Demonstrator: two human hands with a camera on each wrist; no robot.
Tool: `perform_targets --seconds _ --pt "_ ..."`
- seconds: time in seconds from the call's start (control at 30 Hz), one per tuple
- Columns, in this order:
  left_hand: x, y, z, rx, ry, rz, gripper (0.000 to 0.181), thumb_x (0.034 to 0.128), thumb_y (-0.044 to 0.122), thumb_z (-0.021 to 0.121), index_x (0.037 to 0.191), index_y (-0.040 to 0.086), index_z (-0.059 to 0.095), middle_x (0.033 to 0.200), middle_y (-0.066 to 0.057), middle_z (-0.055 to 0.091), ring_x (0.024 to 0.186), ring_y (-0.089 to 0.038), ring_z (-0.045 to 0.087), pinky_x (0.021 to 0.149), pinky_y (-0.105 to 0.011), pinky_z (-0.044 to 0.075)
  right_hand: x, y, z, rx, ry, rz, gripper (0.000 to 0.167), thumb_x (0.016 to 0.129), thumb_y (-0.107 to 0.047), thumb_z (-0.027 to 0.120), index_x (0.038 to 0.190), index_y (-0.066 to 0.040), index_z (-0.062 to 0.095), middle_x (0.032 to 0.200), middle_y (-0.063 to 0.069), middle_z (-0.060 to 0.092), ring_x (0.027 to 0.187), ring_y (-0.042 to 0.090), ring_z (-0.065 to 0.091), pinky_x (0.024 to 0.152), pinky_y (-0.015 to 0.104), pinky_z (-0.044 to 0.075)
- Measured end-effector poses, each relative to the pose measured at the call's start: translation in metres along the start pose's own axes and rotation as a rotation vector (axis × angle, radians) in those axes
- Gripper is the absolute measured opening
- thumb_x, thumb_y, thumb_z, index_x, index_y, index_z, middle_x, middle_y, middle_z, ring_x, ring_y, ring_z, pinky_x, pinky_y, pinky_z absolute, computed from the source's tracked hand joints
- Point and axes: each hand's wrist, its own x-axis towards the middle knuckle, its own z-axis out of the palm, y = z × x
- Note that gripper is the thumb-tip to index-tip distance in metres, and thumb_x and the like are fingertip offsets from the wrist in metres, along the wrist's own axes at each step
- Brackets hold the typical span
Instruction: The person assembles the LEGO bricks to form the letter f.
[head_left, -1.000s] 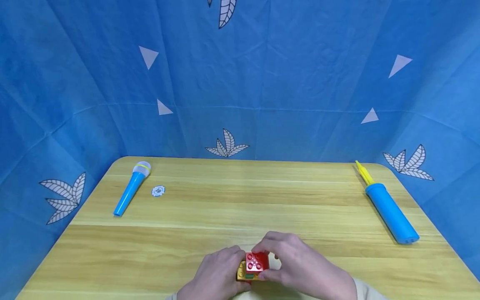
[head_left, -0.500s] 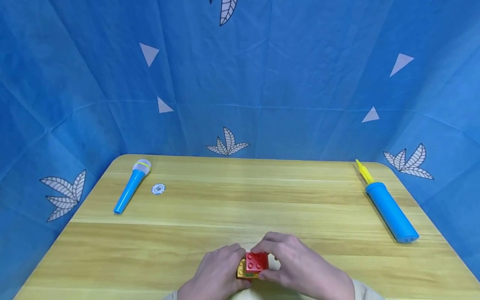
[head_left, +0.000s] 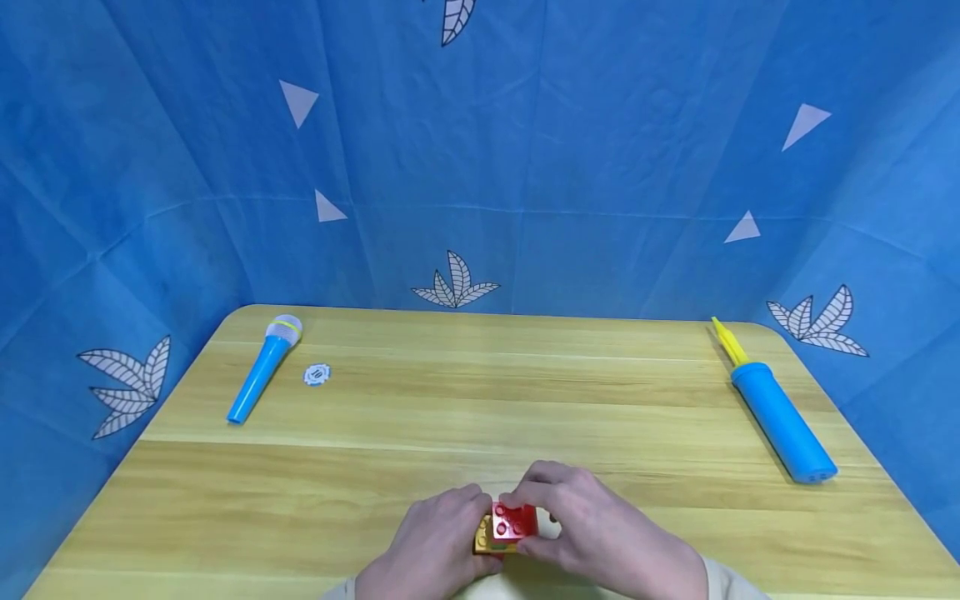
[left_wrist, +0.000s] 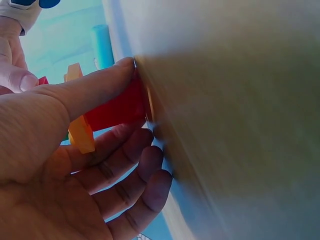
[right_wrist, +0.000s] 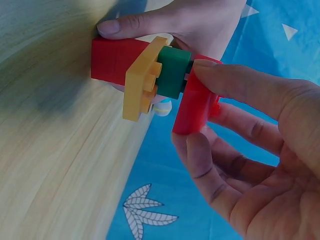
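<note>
Near the table's front edge stands a stack of toy building bricks. Its bottom is a red brick [right_wrist: 112, 60], topped by a yellow plate [right_wrist: 132, 92] and a small green brick [right_wrist: 172, 72]. My left hand [head_left: 438, 542] grips the bottom red brick between thumb and fingers, low against the table. With thumb and fingers, my right hand [head_left: 596, 525] pinches another red brick [head_left: 513, 522] above the green one. In the right wrist view a narrow gap with studs shows between the green brick and this upper red brick. Fingers hide parts of the stack in the head view.
A toy microphone [head_left: 258, 375] lies at the table's left, beside a round chip [head_left: 317, 374] marked 10. At the right lies a blue hand pump [head_left: 783, 425] with a yellow nozzle. Blue patterned cloth [head_left: 525, 167] hangs behind the wooden table [head_left: 450, 400].
Both hands keep their hold on the bricks with barely any movement. The head view has shifted slightly, so the table sits a little higher in it.
</note>
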Motion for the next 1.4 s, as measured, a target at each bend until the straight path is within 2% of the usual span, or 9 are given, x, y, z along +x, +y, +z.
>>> perform_targets --seconds 0.63,0.97,1.4 --pt "-0.0018 -0.0003 -0.0007 0.001 0.005 -0.006 0.035 0.0702 0.036 0.088 0.084 0.021 0.060 0.074 0.014 0.042 0.060 -0.003 0.040 0.050 -0.022 0.037 0.0038 -0.0067 -0.0014 -0.029 -0.018 0.056 0.025 0.081 -0.016 0.083 0.104 -0.018 0.075 0.096 -0.011 0.061 0.082 0.002 0.056 0.069 0.017 0.049" --pt "-0.0030 -0.0004 0.0009 0.000 0.008 -0.005 0.034 0.0700 0.035 0.088 0.083 0.021 0.060 0.074 0.014 0.043 0.060 -0.003 0.040 0.049 -0.022 0.037 0.0030 -0.0062 -0.0006 -0.042 -0.025 0.056 0.027 0.080 -0.017 0.084 0.105 -0.017 0.075 0.097 -0.010 0.061 0.084 0.003 0.056 0.070 0.017 0.050" --pt "-0.0029 0.0014 0.0005 0.024 0.044 0.021 0.035 0.0703 0.036 0.088 0.086 0.019 0.062 0.076 0.014 0.047 0.061 -0.001 0.041 0.048 -0.022 0.037 -0.0044 -0.0079 -0.0001 -0.106 0.014 0.036 0.024 0.082 -0.016 0.081 0.105 -0.021 0.074 0.099 -0.009 0.059 0.086 0.008 0.057 0.073 0.021 0.050"
